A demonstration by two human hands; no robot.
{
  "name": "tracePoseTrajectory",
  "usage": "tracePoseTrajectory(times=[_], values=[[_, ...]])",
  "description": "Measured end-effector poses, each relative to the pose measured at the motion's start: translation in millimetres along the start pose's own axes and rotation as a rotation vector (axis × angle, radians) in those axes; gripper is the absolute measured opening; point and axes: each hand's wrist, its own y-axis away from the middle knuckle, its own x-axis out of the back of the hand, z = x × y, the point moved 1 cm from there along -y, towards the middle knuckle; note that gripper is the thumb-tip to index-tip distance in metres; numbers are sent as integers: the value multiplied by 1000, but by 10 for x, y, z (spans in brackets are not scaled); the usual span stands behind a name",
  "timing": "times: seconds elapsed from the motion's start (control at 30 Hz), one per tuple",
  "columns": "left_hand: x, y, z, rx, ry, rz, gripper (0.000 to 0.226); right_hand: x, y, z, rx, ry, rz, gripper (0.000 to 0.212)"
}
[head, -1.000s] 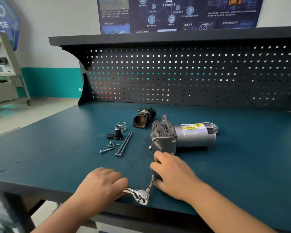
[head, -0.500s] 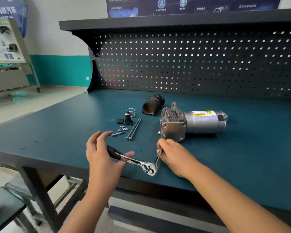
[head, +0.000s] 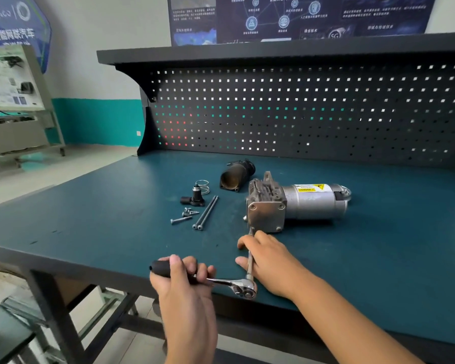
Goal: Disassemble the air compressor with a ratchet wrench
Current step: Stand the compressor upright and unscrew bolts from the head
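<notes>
on the teal bench (head: 90, 219), left hand (head: 184, 282) grips the stiff ratchet wrench (head: 231, 283) by its handle, right hand (head: 268, 261) pinches its extension, steadying it into the heavy-looking air compressor (head: 300, 203).

Matt teal surface (head: 90, 219), glossy chromed metal ratchet wrench (head: 229, 283) with matt black handle, dull grey metal air compressor (head: 294, 203), shiny steel bolts (head: 205, 212), matt black perforated pegboard (head: 300, 114)
</notes>
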Motion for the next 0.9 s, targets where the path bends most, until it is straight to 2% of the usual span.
tracePoseTrajectory(times=[0.07, 0.13, 0.23, 0.27, 0.37, 0.53, 0.9], values=[[-21, 7, -10, -26, 11, 18, 22, 23, 55, 34, -4, -175, 9, 38], [-18, 14, -36, -19, 27, 37, 24, 80, 105, 69, -125, -474, 53, 43], [-19, 36, -78, -2, 62, 77, 28, 159, 106, 87, -357, -774, 87, 17], [-21, 47, -86, -9, 68, 83, 28, 181, 100, 63, -392, -806, 43, 13], [-14, 92, -91, -34, 83, 79, 29, 246, 121, -11, -445, -918, -92, 20], [-7, 111, -100, -24, 113, 73, 27, 294, 97, 16, -502, -1064, -176, 20], [-55, 120, -115, -6, 103, 6, 20, 210, -13, -17, -574, -1032, -80, 23]])
